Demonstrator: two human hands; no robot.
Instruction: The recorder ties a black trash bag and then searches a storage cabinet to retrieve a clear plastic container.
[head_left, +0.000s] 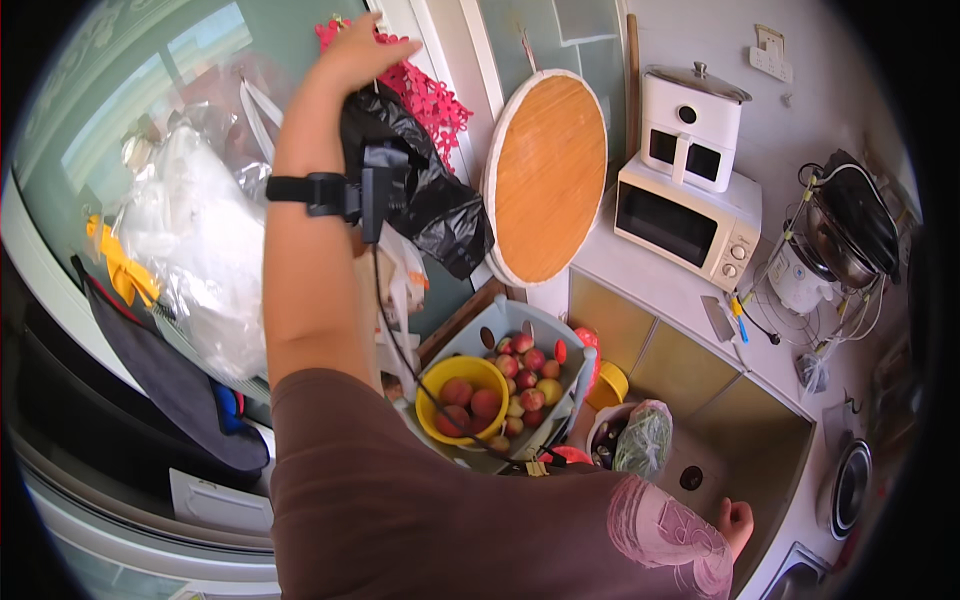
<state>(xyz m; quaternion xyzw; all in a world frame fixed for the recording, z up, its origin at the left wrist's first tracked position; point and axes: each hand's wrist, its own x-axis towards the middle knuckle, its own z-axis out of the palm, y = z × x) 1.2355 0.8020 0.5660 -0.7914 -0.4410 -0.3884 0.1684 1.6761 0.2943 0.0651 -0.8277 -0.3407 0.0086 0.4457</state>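
My left hand (364, 54) is raised at the top, in front of a pink flower-pattern openwork hanging (427, 97). Its fingers look spread, but whether any of them grips the hanging is hidden. Below it hangs a black plastic bag (427, 195), partly behind my forearm, which wears a strapped device with a cable. My right hand (736, 525) is low at the right beside the counter, fingers curled, with nothing visible in it. Between them, a grey plastic basket (480, 322) holds apples or similar fruit (531, 379) and a yellow bowl (427, 401) with several peaches (469, 405).
Clear plastic bags (195, 225) and yellow gloves (124, 262) hang at left. A round wooden board (551, 180) leans by the door frame. The counter bears a microwave (675, 217), an air fryer (690, 131), a cleaver (718, 319) and a wire rack of pots (840, 225).
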